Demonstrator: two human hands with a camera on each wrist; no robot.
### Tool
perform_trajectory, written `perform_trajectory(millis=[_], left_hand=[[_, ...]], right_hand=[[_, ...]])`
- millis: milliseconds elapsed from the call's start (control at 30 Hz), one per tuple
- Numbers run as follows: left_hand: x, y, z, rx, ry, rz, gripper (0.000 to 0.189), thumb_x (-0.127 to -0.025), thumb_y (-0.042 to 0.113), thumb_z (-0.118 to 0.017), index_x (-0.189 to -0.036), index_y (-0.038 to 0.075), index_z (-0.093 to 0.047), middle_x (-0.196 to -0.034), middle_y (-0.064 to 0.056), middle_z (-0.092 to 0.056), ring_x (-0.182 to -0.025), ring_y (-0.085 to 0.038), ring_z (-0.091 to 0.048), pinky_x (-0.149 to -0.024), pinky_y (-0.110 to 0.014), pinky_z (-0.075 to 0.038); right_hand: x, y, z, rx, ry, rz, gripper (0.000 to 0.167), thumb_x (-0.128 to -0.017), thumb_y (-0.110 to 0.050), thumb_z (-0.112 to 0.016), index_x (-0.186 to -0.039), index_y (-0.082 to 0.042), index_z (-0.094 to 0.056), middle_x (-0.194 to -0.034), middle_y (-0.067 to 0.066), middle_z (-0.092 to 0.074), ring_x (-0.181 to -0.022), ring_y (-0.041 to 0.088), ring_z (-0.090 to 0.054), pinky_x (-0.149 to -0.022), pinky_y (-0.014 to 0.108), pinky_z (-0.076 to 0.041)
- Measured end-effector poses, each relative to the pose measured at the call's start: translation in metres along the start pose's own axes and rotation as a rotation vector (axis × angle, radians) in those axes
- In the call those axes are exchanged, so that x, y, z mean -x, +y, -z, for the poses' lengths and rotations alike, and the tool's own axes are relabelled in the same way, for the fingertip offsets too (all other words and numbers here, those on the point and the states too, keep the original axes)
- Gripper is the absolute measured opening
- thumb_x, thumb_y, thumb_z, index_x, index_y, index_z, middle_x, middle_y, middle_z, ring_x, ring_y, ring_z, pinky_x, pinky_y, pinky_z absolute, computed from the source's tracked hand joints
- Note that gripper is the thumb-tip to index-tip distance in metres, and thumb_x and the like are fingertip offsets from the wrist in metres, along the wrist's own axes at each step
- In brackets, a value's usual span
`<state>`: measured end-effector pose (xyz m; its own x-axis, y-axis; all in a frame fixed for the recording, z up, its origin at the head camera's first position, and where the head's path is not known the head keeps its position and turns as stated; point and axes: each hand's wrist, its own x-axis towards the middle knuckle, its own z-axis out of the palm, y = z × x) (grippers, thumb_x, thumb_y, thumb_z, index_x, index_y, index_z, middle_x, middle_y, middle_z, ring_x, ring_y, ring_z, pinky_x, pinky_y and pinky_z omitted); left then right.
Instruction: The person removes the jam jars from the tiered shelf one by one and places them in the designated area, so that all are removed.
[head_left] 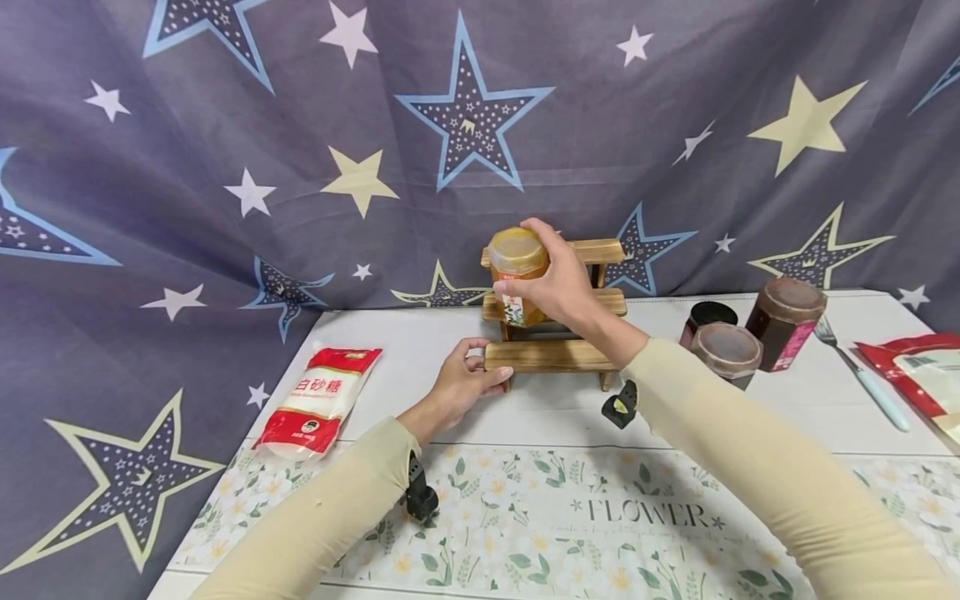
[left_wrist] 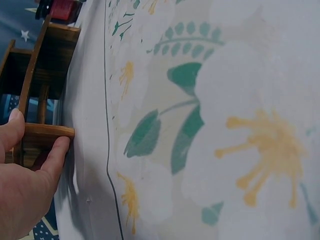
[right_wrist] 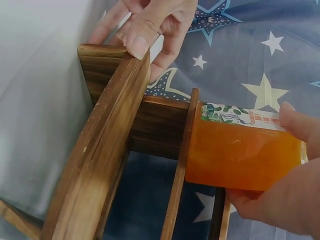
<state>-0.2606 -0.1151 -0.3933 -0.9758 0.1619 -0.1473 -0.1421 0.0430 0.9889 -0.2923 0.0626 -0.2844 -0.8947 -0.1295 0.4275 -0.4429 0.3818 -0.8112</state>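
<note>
A small three-step wooden rack (head_left: 551,357) stands at the back of the table against the curtain. My left hand (head_left: 457,387) grips the left end of its lowest step, thumb on top, as the left wrist view also shows on the rack (left_wrist: 52,131). In my right hand (head_left: 567,287) is a jar with orange contents (head_left: 517,265), a yellowish lid and a printed label, held by fingers and thumb near the lid. Seen from the right wrist, the jar's base (right_wrist: 200,150) is at the middle step, appearing to touch it; the jar looks nearly upright.
To the right stand a tall dark jar (head_left: 787,321), a dark jar with a clouded lid (head_left: 727,350) and a small black-lidded jar (head_left: 711,315). A fork (head_left: 862,379) and a red-and-white packet (head_left: 918,367) lie beyond. A red-and-white sugar bag (head_left: 322,400) lies left.
</note>
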Motion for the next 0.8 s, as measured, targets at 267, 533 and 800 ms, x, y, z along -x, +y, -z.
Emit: perform_trajectory(millis=[267, 533, 800], left_hand=[[-0.001, -0.001, 0.001, -0.006, 0.001, 0.002, 0.057, -0.087, 0.0, -0.069, -0.135, 0.005, -0.039, -0.111, -0.021, -0.061, -0.094, -0.03, -0.064, -0.086, -0.044, -0.058], [-0.001, -0.002, 0.001, -0.009, 0.013, 0.016, 0.056, -0.086, -0.001, -0.07, -0.133, 0.007, -0.041, -0.111, -0.02, -0.062, -0.093, -0.027, -0.065, -0.086, -0.043, -0.058], [-0.002, -0.001, 0.0, -0.012, 0.013, 0.009, 0.056, -0.086, -0.001, -0.07, -0.134, 0.006, -0.041, -0.111, -0.021, -0.061, -0.098, -0.033, -0.064, -0.087, -0.043, -0.058]], right_hand=[[0.004, -0.003, 0.006, -0.027, 0.04, 0.043, 0.081, -0.069, -0.021, -0.089, -0.138, -0.012, -0.047, -0.123, 0.011, -0.056, -0.104, 0.025, -0.056, -0.085, 0.039, -0.054], [0.021, -0.022, 0.043, -0.021, 0.069, 0.044, 0.08, -0.068, -0.023, -0.09, -0.137, -0.018, -0.05, -0.119, 0.008, -0.057, -0.1, 0.022, -0.057, -0.077, 0.036, -0.055], [0.036, -0.034, 0.085, 0.042, 0.044, -0.005, 0.079, -0.07, -0.027, -0.088, -0.138, -0.021, -0.049, -0.122, 0.005, -0.055, -0.1, 0.02, -0.054, -0.076, 0.031, -0.052]])
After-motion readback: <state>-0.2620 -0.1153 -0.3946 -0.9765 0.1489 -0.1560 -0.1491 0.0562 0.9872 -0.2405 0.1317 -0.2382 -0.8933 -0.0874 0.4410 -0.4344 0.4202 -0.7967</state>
